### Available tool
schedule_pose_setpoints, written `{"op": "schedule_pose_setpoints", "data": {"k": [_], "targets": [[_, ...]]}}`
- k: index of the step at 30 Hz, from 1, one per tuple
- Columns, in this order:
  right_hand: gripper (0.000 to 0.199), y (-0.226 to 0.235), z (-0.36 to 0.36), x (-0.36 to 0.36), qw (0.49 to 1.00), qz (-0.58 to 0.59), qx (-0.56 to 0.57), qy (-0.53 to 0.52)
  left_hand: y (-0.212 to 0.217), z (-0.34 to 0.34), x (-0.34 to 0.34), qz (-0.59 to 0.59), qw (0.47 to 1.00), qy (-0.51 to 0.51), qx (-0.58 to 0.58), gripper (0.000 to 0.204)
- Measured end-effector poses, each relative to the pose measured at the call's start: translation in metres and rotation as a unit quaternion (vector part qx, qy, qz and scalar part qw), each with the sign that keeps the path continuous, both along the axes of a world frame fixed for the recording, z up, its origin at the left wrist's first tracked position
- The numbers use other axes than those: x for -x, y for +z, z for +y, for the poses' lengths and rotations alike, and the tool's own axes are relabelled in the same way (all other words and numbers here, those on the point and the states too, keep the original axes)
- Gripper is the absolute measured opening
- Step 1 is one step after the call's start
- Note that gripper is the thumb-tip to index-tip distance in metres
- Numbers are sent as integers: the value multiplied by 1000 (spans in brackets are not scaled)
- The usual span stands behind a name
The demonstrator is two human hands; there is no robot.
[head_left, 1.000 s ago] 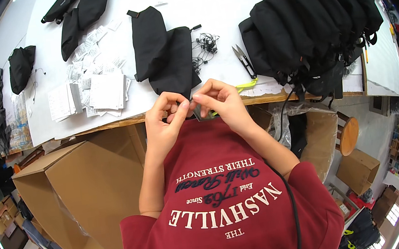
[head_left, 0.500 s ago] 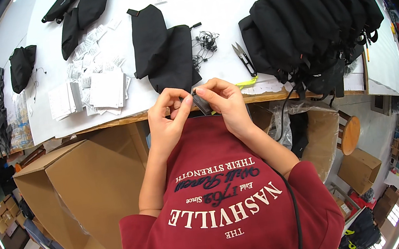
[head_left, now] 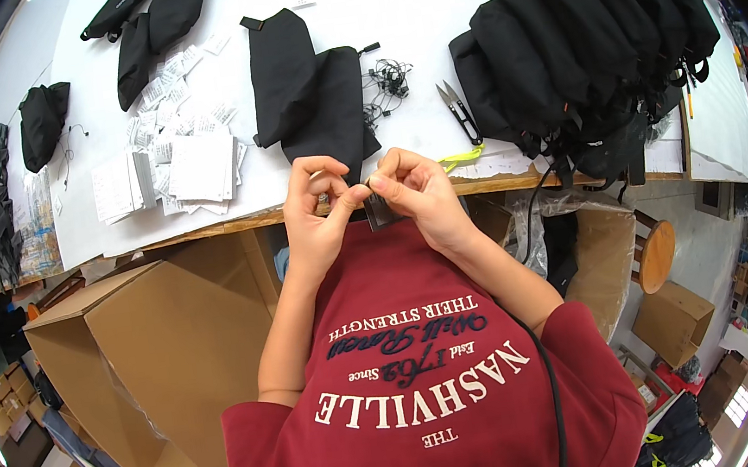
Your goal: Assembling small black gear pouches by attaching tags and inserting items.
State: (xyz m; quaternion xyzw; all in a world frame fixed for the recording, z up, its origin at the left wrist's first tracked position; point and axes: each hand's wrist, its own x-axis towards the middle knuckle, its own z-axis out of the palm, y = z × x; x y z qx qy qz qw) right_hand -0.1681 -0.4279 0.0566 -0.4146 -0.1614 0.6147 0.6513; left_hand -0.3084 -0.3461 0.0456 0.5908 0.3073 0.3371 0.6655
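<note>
At the front edge of the table my left hand (head_left: 317, 211) and my right hand (head_left: 418, 194) meet, thumbs and forefingers pinched together. A small dark flat tag (head_left: 381, 212) hangs below my right fingertips, pinched in that hand. What my left fingertips hold is too small and covered to make out. Just beyond my hands lies a black fabric bag (head_left: 318, 100), its lower end reaching to my fingers. Beside it on the right is a tangle of thin black tag strings (head_left: 387, 81). Thread snips (head_left: 460, 115) with a yellow-green ribbon lie further right.
Stacked white paper labels (head_left: 202, 168) and a loose pile of them are on the left. A row of black bags (head_left: 564, 33) fills the table's right side. More black bags (head_left: 166, 21) lie at the back left. A large cardboard box (head_left: 165, 352) stands below the table.
Both pinched hands have shifted slightly, the fingertips now a little closer to me. The dark tag hangs lower and more upright. The bag and the other table items stay in place.
</note>
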Motion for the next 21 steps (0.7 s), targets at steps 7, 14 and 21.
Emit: {"op": "schedule_pose_setpoints", "data": {"k": [7, 14, 21], "targets": [[16, 16, 10, -18, 994, -102, 3, 43, 9, -5, -3, 32, 994, 35, -100, 10], [28, -33, 40, -48, 951, -235, 158, 125, 36, -1, 0, -15, 986, -24, -166, 8], [17, -37, 54, -42, 978, -140, 101, 116, 46, -8, 1, -70, 983, -142, -97, 6]]}}
